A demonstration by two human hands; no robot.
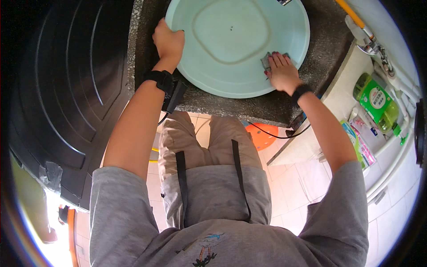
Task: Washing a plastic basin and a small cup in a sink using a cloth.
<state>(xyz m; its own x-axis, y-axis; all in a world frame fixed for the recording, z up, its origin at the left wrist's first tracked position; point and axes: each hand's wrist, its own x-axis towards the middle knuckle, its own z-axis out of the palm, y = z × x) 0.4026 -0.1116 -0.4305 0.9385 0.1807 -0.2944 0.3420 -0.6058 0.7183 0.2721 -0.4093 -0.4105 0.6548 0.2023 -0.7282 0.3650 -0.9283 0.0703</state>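
Note:
A large pale-green plastic basin point(231, 84) sits in a dark speckled stone sink point(209, 107). On its left side my left hand point(170, 42) is closed round the rim, thumb toward the inside; the other fingers are mostly hidden. My right hand point(282, 73) lies against the inner wall at the lower right, fingers together over a crumpled grey cloth point(266, 61). The cloth shows past the fingertips and touches the basin. A squarish ring marks the basin's floor. Part of a metal spout point(283, 2) shows at the top edge.
A dark ridged panel point(66, 89) stands close on the left. To the right, a pale ledge point(340, 84) holds a green-labelled bottle point(377, 98) and packets point(359, 144), near white pipes point(391, 173). Below the sink are an orange perforated object point(261, 135) and a black cable point(271, 133).

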